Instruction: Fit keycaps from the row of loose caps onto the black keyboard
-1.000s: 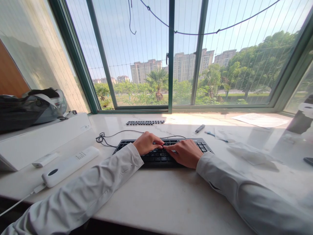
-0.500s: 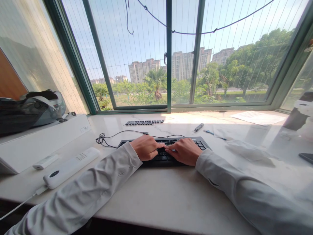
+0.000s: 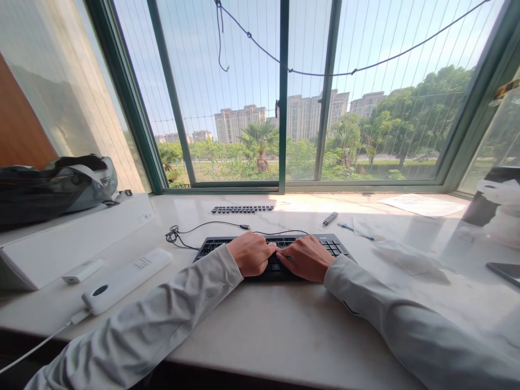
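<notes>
Handling a black keyboard [image 3: 277, 268] at its middle

I have the keyboard flat on the tabletop [image 3: 284, 325], under both hands. The left hand [image 3: 251, 253] curls its fingers in tightly; the right hand [image 3: 306, 257] brings its own in narrow from the other side, tips almost meeting over the keyboard's middle. Whether anything is pinched there I cannot tell. I judge the keyboard light and stiff, best steadied by its frame; its keys look small and smooth, easy to fumble, better gripped by their sides. Beyond the keyboard lie rows of small black keycap-like pieces [image 3: 242, 209]. A pale mark at the keyboard's far right is too small for me to read, as are the sheet of paper [image 3: 422, 205] beyond its right end and the label [image 3: 144, 218] on the white box [image 3: 81, 238] to its left
</notes>
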Demonstrator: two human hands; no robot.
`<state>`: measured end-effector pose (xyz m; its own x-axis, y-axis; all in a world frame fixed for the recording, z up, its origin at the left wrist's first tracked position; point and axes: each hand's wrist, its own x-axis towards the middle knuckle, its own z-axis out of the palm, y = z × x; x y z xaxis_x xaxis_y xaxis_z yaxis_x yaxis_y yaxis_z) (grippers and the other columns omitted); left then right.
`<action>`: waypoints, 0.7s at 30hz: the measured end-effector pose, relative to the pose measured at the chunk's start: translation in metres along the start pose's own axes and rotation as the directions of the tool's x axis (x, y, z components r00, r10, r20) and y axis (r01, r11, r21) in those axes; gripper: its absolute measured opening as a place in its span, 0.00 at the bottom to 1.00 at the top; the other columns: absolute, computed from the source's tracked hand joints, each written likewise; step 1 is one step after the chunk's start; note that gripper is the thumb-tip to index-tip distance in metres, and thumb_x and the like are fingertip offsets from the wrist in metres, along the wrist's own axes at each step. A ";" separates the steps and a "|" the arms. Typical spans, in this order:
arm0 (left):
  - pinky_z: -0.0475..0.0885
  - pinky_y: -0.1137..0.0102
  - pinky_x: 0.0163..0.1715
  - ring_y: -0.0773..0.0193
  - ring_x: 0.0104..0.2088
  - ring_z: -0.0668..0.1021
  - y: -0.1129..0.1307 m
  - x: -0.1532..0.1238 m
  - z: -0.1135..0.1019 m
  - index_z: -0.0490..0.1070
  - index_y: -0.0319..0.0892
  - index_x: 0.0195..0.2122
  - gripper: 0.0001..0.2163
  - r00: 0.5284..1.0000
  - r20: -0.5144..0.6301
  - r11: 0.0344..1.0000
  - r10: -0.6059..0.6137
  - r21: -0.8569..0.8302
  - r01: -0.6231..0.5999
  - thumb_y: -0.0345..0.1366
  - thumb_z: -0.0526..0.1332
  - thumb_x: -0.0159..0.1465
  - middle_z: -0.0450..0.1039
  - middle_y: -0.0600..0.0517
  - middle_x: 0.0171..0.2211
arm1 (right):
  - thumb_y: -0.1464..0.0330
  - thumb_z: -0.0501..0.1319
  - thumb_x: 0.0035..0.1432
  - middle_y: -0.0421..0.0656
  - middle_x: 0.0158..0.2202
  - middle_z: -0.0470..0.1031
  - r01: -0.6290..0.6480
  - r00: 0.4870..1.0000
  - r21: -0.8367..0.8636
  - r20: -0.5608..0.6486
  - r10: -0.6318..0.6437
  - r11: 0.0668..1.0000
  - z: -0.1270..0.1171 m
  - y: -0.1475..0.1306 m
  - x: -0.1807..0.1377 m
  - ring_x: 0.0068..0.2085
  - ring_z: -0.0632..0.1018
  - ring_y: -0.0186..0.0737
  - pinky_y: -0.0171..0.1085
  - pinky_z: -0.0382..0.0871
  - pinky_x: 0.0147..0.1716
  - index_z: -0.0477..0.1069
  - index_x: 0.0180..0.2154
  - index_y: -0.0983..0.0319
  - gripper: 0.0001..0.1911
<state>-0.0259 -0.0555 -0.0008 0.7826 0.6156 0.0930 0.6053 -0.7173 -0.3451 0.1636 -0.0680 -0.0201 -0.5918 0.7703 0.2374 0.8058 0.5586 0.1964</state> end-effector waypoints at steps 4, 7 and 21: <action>0.69 0.67 0.27 0.55 0.29 0.77 -0.007 0.001 0.002 0.72 0.44 0.49 0.20 1.000 -0.016 0.997 0.006 -0.074 -0.007 0.33 0.54 0.56 0.76 0.45 0.29 | 0.60 0.43 0.65 0.48 0.30 0.78 0.000 1.000 0.002 -0.017 0.000 1.000 0.001 -0.002 0.001 0.32 0.77 0.41 0.35 0.58 0.31 0.78 0.35 0.57 0.25; 0.69 0.68 0.29 0.56 0.29 0.77 -0.008 0.001 0.002 0.72 0.45 0.50 0.20 1.000 -0.015 0.997 -0.006 -0.076 0.005 0.33 0.54 0.56 0.77 0.46 0.29 | 0.60 0.42 0.65 0.48 0.30 0.78 -0.009 1.000 -0.001 -0.016 0.009 1.000 -0.001 -0.004 0.001 0.32 0.77 0.41 0.35 0.58 0.31 0.78 0.34 0.58 0.26; 0.72 0.69 0.36 0.59 0.37 0.79 -0.016 0.006 0.017 0.75 0.49 0.47 0.20 0.992 -0.087 0.965 -0.094 -0.254 0.069 0.30 0.52 0.57 0.79 0.51 0.35 | 0.58 0.41 0.65 0.48 0.30 0.78 -0.046 0.998 0.003 -0.053 0.046 0.999 0.003 -0.005 0.003 0.32 0.78 0.41 0.35 0.57 0.29 0.78 0.35 0.57 0.27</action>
<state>-0.0336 -0.0344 -0.0108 0.7320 0.6495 0.2057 0.6750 -0.7324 -0.0893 0.1578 -0.0675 -0.0232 -0.5539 0.7781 0.2963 0.8325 0.5230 0.1827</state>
